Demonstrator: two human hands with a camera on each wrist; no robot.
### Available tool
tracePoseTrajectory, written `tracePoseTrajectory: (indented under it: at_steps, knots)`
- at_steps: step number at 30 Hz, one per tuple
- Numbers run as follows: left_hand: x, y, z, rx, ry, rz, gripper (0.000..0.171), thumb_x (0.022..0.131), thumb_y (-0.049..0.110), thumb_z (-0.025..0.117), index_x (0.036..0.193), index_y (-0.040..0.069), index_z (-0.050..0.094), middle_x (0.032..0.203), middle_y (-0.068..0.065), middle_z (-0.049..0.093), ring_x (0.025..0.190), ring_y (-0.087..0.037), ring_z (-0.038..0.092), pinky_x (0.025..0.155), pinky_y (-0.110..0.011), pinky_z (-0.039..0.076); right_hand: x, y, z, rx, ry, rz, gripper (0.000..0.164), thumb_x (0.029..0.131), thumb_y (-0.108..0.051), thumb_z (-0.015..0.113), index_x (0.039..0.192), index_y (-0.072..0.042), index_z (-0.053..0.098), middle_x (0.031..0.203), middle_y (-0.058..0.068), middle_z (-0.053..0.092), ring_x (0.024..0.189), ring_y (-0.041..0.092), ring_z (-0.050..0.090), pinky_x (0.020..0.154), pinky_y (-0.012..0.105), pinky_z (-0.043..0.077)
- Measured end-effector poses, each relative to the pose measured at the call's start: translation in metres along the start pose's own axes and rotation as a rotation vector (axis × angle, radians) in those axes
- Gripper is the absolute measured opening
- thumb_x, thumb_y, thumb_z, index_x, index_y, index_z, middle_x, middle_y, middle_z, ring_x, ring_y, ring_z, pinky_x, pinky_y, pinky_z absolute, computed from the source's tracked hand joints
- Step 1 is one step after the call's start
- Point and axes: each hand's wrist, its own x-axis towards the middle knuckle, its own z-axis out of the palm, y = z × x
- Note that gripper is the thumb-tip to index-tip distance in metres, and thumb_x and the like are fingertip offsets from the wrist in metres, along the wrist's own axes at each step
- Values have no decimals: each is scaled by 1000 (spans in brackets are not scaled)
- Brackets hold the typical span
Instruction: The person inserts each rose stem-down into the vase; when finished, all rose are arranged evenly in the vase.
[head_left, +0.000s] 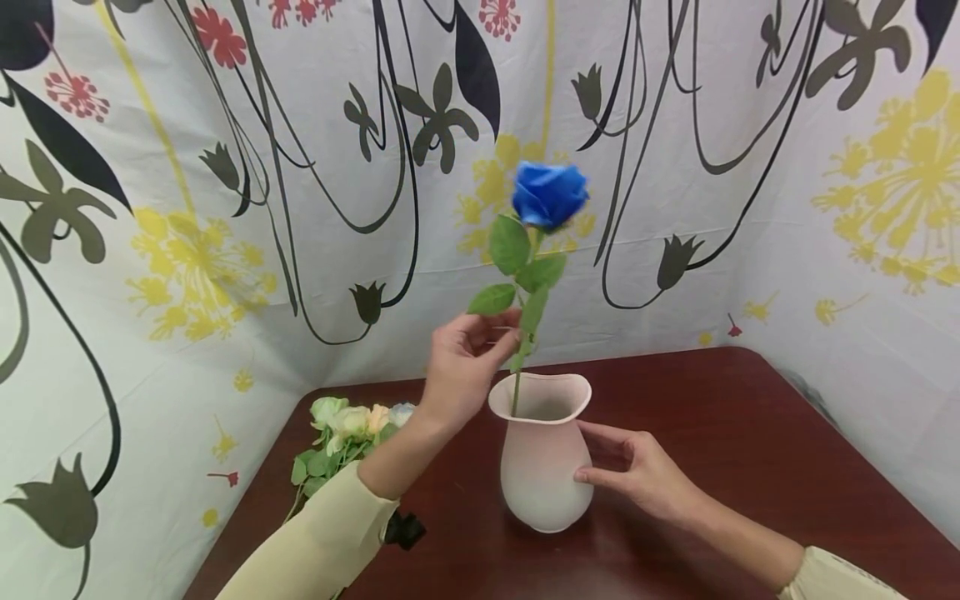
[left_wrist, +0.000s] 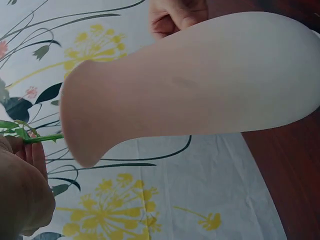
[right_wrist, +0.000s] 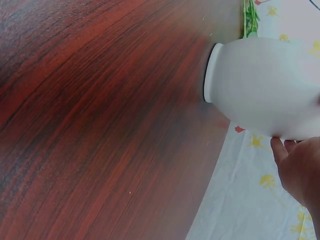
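Note:
In the head view my left hand pinches the stem of a blue rose with green leaves. The flower stands upright above a white vase, its stem's lower end inside the wavy mouth. In the left wrist view the left hand holds the green stem just outside the vase's rim. My right hand grips the vase's right side, thumb in front and fingers toward the back. The right wrist view shows this hand against the vase wall.
Pale flowers with green stems lie on the dark red wooden table, left of the vase and partly behind the left arm. A small black object is by the left sleeve. Floral-printed cloth hangs behind and beside the table.

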Motion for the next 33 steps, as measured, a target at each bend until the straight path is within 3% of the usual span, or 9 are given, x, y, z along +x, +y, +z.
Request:
tracePoseTrajectory:
  at_steps: [6, 10, 16, 27, 33]
  knots:
    - [-10, -7, 2, 163, -169, -8, 19, 98, 3, 77, 117, 2, 79, 108, -9, 80, 96, -18, 77, 82, -31, 64, 0, 0, -1, 0, -16, -3, 66, 91, -11, 86, 149, 3, 57, 144, 18, 64, 123, 16, 69, 96, 31, 58]
    - [-14, -9, -5, 269, -209, -25, 15, 100, 8, 76, 114, 9, 82, 105, -1, 81, 96, -12, 77, 83, -29, 63, -1, 0, -2, -28, -25, 18, 65, 93, -16, 85, 150, -1, 58, 144, 15, 65, 123, 17, 69, 97, 33, 59]
    - [-19, -18, -28, 345, -136, -88, 14, 100, 13, 77, 112, 16, 84, 106, 6, 80, 100, -7, 75, 87, -30, 61, 0, 1, -2, -6, -38, 46, 65, 95, -18, 84, 151, -1, 57, 146, 17, 63, 125, 24, 69, 96, 30, 59]
    - [-32, -44, -79, 313, 3, -213, 19, 99, 14, 79, 117, 11, 82, 111, -3, 80, 106, -17, 75, 93, -31, 60, -1, 0, -2, -30, -25, 41, 65, 94, -19, 84, 151, -1, 57, 146, 18, 63, 125, 26, 69, 95, 29, 59]
    - [-41, -61, -108, 251, 113, -335, 24, 101, 14, 76, 125, 10, 78, 123, -8, 77, 113, -23, 73, 92, -27, 60, -1, -1, -1, -34, -30, 41, 66, 95, -19, 84, 151, 0, 56, 146, 18, 63, 126, 28, 68, 95, 28, 59]
